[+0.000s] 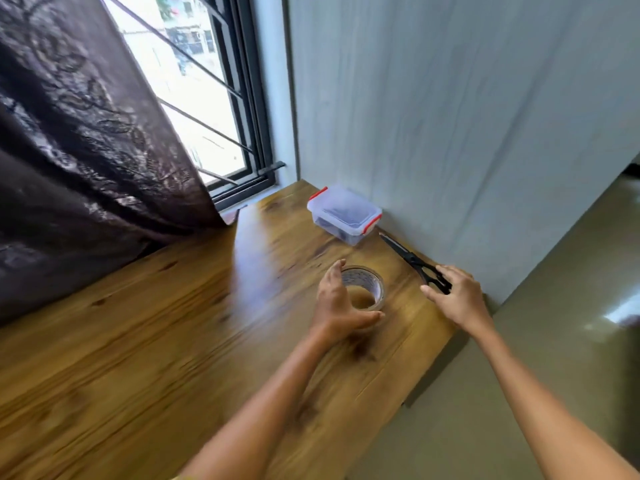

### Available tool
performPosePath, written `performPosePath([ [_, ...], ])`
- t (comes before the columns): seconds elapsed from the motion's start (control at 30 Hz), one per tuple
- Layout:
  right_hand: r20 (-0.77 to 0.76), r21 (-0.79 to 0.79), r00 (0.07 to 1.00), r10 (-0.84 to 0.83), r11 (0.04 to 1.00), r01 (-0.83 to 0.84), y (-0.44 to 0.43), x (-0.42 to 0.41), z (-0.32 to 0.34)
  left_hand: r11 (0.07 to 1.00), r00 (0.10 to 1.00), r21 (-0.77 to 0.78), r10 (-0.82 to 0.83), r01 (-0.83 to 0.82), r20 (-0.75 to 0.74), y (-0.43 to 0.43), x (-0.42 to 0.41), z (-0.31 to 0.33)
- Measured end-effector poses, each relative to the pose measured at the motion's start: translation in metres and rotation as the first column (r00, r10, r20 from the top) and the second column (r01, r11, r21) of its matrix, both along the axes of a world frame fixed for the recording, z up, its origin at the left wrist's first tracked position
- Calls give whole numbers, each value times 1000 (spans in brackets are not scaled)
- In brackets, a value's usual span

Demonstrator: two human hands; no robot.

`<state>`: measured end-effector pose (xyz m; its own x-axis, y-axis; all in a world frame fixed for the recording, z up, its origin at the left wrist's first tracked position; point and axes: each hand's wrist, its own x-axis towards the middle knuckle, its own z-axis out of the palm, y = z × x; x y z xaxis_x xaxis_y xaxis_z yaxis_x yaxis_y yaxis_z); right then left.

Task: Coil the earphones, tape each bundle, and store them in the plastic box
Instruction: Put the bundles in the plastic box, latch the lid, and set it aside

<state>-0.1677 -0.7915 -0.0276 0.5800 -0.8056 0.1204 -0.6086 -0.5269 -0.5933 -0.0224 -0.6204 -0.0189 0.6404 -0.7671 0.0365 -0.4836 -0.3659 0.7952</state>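
- L hand [341, 303] was wrapped round the tape roll [378, 289]: fingers were curved over the far-left rim and the thumb was set vs. the near side. The roll was held between them, w/ a grip approx. as wide as the roll.
- Tape roll was stood flat on the table [173, 341], hole facing up. Clear/brownish tape, w/ print seen on the inner core.
- R hand [457, 296] was laid on the handle end of the scissors [408, 258]. Fingers were spread & nearly straight across the black loops, thumb stuck out to the left. Hand was seen wide and resting on the handles.
- Scissors were laid on the table close along the wall [450, 116], blades pointed away at the plastic box [343, 213], tip just beside its near-right corner.
- Plastic box was set at the table's far end, near the wall, lid on, w/ red clips [372, 224] at two ends. Dark contents were seen thru the clear side, too blurred to be ID'd as earphones.
- Roll was placed nearer the person than the box, apart from it, & left of the scissors.
- Dark lace curtain [69, 150] was draped onto the table's far-left part, w/ a black-barred window [194, 98] behind it.
- Glossy floor [554, 306] was seen past the table's right edge.
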Motion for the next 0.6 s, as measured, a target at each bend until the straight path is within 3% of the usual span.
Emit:
performPosePath([
  [0.43, -34, 51, 999, 26, 998, -24, -34, 32, -33, 1000, 1000, 7, -4, 4, 11, -48, 4, -15],
  [0.6, -55, -18, 998, 44, 999, -45, -30, 32, -44, 1000, 1000, 8, 7, -8, 27, -55, 7, -17],
])
